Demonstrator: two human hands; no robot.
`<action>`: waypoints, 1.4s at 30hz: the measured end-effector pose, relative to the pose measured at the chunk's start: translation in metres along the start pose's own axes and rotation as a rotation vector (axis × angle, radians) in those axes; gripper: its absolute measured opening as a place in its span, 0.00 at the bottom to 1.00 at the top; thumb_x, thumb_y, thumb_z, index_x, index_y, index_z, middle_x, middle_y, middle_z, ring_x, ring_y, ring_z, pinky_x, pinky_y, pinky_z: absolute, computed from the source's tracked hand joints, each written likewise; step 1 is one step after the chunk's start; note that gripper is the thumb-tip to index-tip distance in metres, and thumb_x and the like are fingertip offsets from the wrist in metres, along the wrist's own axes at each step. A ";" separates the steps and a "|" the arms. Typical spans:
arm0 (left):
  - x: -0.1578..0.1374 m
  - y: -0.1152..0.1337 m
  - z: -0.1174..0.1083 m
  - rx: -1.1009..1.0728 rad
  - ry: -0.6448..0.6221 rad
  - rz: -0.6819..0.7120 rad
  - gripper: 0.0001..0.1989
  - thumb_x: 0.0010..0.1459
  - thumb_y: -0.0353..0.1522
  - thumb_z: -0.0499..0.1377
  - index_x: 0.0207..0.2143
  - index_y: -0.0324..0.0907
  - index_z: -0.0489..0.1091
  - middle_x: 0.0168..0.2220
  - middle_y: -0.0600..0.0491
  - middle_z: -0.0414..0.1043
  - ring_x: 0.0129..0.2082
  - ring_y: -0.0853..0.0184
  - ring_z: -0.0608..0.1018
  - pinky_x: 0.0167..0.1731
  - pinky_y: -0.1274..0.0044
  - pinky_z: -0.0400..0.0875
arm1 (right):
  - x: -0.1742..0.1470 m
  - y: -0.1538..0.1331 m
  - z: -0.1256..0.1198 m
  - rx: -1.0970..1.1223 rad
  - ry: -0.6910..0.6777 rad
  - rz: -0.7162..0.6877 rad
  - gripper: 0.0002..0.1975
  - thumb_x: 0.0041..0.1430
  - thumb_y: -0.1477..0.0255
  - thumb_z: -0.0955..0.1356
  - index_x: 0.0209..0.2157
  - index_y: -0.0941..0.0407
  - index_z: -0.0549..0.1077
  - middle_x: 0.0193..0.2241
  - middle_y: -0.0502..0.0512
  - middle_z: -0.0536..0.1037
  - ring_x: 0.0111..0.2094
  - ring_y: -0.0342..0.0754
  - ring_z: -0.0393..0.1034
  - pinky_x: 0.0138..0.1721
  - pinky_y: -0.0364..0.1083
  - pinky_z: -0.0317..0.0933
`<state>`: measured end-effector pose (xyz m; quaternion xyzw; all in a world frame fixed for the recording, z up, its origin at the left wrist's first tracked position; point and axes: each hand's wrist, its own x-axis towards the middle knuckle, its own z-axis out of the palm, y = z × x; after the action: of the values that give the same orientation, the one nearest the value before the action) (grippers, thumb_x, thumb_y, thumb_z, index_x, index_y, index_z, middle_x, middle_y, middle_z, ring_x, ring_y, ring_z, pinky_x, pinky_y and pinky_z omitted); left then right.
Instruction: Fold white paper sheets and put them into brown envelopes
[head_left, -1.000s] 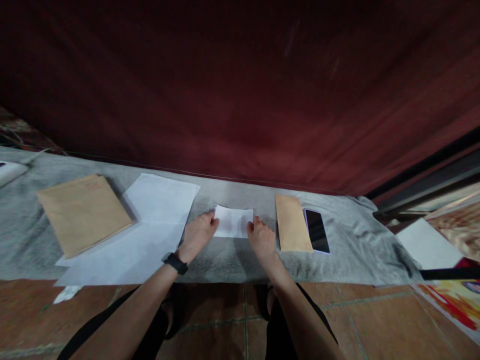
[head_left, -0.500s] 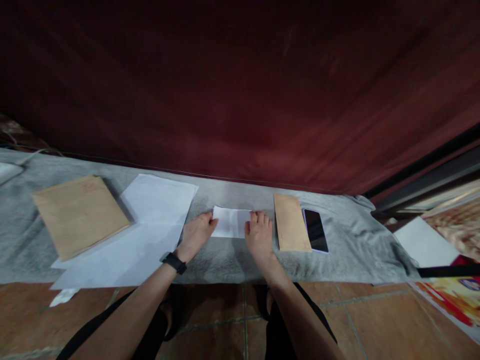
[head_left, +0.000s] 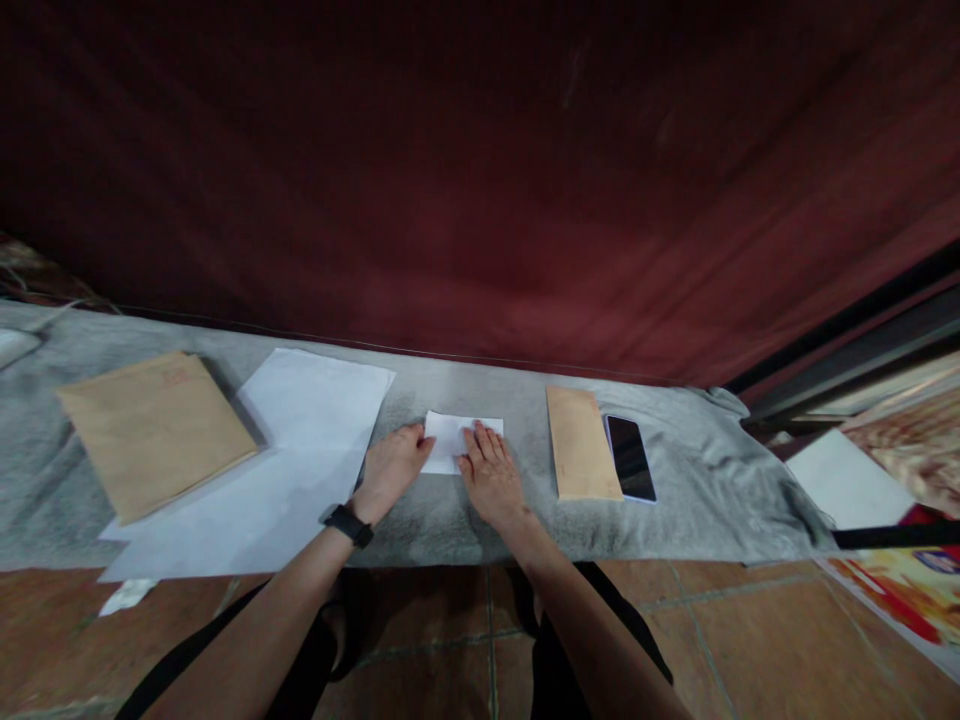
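A folded white sheet of paper (head_left: 445, 440) lies on the grey cloth in front of me. My left hand (head_left: 394, 462), with a dark watch on its wrist, grips the paper's left edge between thumb and curled fingers. Across the right half of the paper my right hand (head_left: 491, 475) lies flat, fingers stretched out and a little apart, pressing on it. To the right of that hand is a brown envelope (head_left: 585, 445), touching a phone (head_left: 631, 458) with a dark screen.
Large white sheets (head_left: 315, 400) lie at the left, partly under a stack of brown envelopes (head_left: 154, 430). The grey cloth (head_left: 450, 520) covers the long narrow surface. A dark red fabric wall (head_left: 480, 200) rises behind it. A white sheet (head_left: 851, 480) and a printed colourful package (head_left: 919, 590) are at the far right.
My right hand has moved left from the paper's right edge onto its surface, and its fingers have straightened. My left hand stays at the left edge.
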<state>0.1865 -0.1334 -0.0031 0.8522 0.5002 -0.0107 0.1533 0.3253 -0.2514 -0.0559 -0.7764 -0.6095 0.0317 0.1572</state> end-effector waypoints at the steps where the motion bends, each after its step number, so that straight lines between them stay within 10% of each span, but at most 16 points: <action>1: 0.000 0.001 0.000 0.005 0.001 -0.002 0.16 0.68 0.40 0.50 0.41 0.43 0.75 0.39 0.45 0.81 0.42 0.58 0.82 0.34 0.74 0.67 | 0.000 0.000 0.001 -0.002 0.003 0.002 0.26 0.74 0.64 0.58 0.69 0.56 0.58 0.70 0.59 0.56 0.71 0.54 0.50 0.69 0.57 0.48; 10: -0.013 0.011 -0.004 0.080 0.106 -0.019 0.19 0.68 0.38 0.48 0.53 0.37 0.68 0.41 0.38 0.79 0.42 0.51 0.81 0.41 0.67 0.71 | -0.002 -0.002 0.001 -0.014 -0.004 0.005 0.27 0.74 0.65 0.58 0.70 0.58 0.57 0.71 0.60 0.53 0.72 0.55 0.48 0.70 0.57 0.44; 19: -0.015 0.042 0.051 -0.164 0.212 0.467 0.30 0.71 0.43 0.44 0.68 0.35 0.56 0.69 0.39 0.58 0.70 0.56 0.59 0.69 0.63 0.51 | -0.004 -0.003 -0.002 -0.044 -0.038 -0.041 0.29 0.71 0.70 0.60 0.70 0.60 0.55 0.71 0.62 0.52 0.72 0.56 0.47 0.71 0.56 0.43; 42: -0.010 0.021 0.064 0.139 0.313 0.345 0.32 0.71 0.41 0.40 0.69 0.30 0.54 0.71 0.40 0.52 0.72 0.56 0.54 0.70 0.61 0.47 | -0.011 0.024 0.004 -0.112 0.132 0.044 0.26 0.74 0.69 0.56 0.69 0.62 0.57 0.69 0.61 0.58 0.70 0.56 0.53 0.69 0.57 0.48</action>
<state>0.2083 -0.1691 -0.0572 0.9248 0.3628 0.1136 0.0142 0.3437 -0.2657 -0.0679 -0.7975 -0.5815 -0.0503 0.1528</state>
